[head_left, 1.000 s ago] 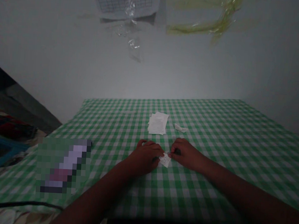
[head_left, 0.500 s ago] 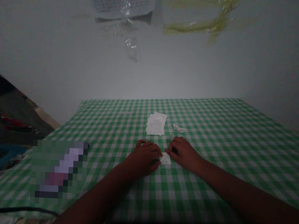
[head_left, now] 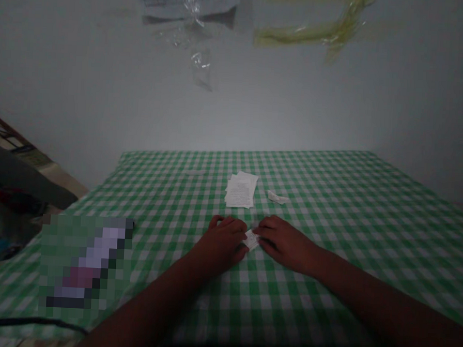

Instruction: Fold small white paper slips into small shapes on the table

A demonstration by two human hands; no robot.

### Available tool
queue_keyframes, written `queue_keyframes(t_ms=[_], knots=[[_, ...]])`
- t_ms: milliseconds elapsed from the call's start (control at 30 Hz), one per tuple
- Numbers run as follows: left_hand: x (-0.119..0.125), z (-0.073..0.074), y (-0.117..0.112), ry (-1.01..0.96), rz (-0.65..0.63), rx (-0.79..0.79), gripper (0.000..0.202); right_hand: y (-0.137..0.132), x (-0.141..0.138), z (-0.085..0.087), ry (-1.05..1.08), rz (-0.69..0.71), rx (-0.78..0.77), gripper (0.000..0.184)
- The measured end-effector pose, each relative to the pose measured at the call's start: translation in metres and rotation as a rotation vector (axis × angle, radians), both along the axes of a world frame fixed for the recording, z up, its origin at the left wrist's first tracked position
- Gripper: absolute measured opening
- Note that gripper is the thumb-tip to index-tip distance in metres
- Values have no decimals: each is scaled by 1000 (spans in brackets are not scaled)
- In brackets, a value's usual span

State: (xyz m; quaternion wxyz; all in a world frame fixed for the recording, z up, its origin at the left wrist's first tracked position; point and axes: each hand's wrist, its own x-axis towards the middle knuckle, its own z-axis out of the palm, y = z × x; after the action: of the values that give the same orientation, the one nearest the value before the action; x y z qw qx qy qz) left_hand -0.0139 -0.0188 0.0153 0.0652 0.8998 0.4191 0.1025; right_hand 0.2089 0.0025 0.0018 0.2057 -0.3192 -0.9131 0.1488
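Observation:
Just above the checked tablecloth, or lying on it, is a small piece of white paper point(head_left: 252, 240) with printing on its face. My left hand point(head_left: 224, 241) has thumb and fingers closed at the paper's left edge. On the opposite side my right hand point(head_left: 282, 242) pinches the right edge, fingers bent and close together. The fingertips hide both edges of the paper. Beyond the hands lies a loose stack of printed paper sheets point(head_left: 240, 190). To its right rests a narrow, creased paper strip point(head_left: 277, 197).
The green and white checked tablecloth point(head_left: 342, 200) covers the table up to the wall. A blurred-out phone-like object point(head_left: 91, 262) lies at the left, with a black cable point(head_left: 33, 320) at the near left edge. Tape point(head_left: 308, 36) sticks to the wall.
My right hand has shifted slightly left, its fingers now closer together on the paper. The small paper has turned so it sits at a slant. The view has moved a little.

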Motion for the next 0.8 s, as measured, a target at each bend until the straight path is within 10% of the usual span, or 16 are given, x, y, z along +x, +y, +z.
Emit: queue_keyframes(t_ms=[800], knots=[[4, 1, 1, -31, 59, -93, 13, -4, -10, -4, -123, -194, 67, 29]])
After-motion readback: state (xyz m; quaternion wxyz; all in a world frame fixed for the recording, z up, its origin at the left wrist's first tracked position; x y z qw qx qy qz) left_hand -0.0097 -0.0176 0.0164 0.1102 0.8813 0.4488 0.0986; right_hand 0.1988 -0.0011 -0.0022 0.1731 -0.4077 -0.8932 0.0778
